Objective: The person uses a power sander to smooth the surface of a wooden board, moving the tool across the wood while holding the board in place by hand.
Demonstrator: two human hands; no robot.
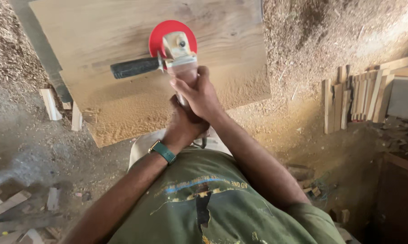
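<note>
I have both hands wrapped tight on the angle grinder: right hand high on its body, left hand behind. Its red disc sits over the dusty wooden board. It looks heavy and rigid; the black side handle is free.

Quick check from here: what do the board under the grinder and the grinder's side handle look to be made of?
The board looks like bare, unfinished wood: pale tan, visible grain streaks, coated in fine sawdust. The grinder has a side handle that looks like matte black plastic or rubber; which one is unclear. Both hands, left hand and right hand, grip its body.
</note>
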